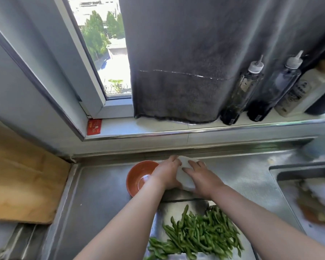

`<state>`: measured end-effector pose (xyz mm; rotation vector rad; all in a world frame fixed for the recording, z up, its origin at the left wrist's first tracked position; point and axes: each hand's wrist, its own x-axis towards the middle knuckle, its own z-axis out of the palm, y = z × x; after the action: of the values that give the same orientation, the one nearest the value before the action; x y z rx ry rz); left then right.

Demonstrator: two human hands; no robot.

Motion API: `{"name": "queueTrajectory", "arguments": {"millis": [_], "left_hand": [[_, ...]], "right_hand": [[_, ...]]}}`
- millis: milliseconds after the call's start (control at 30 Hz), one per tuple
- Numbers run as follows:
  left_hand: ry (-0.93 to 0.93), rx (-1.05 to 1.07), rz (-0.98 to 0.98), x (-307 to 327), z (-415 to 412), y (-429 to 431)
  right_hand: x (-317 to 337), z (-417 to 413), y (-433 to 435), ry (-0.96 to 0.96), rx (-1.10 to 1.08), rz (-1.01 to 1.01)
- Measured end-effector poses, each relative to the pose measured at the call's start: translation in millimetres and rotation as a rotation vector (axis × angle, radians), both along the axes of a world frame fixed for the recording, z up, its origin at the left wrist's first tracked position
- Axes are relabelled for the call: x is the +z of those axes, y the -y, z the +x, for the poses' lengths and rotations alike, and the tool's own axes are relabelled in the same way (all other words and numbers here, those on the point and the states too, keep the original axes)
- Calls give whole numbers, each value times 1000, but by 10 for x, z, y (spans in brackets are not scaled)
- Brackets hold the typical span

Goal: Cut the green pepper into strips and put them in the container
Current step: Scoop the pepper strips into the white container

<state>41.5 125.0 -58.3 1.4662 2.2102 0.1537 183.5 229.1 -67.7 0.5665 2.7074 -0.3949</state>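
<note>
A heap of green pepper strips (199,235) lies on a steel board (162,212) at the near edge of the counter. Behind it, at the back of the counter, my left hand (166,173) and my right hand (201,175) hold a white wad (185,178), cloth or paper, between them. The left fingers curl round its far end and the right fingers lie over its top. An orange bowl (134,171) stands just left of my left wrist, which covers part of its rim. No knife shows.
A wooden board (21,177) leans at the left. On the right is a sink (308,186) with food scraps. On the window sill stand squeeze bottles (240,91), with a grey towel (186,72) hanging and a red packet (94,126).
</note>
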Motion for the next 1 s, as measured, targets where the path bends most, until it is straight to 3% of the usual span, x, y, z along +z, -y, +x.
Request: {"name": "queueTrajectory", "arguments": {"millis": [167, 400, 533, 600, 700, 800, 1000], "left_hand": [[-81, -58, -10, -52, 32, -69], [-51, -104, 12, -106, 92, -167], [-57, -105, 25, -101, 110, -188], [-39, -93, 50, -110, 101, -165], [-62, -114, 71, -101, 94, -123], [-82, -94, 48, -114, 111, -62], [-47, -91, 3, -142, 138, -98]], "right_hand": [[76, 127, -54, 43, 99, 6], [114, 123, -28, 129, 221, 119], [116, 99, -68, 128, 246, 82], [136, 142, -124, 2, 128, -24], [135, 225, -314, -260, -225, -171], [79, 232, -429, -196, -484, -255], [-29, 25, -323, -230, -613, -371]]}}
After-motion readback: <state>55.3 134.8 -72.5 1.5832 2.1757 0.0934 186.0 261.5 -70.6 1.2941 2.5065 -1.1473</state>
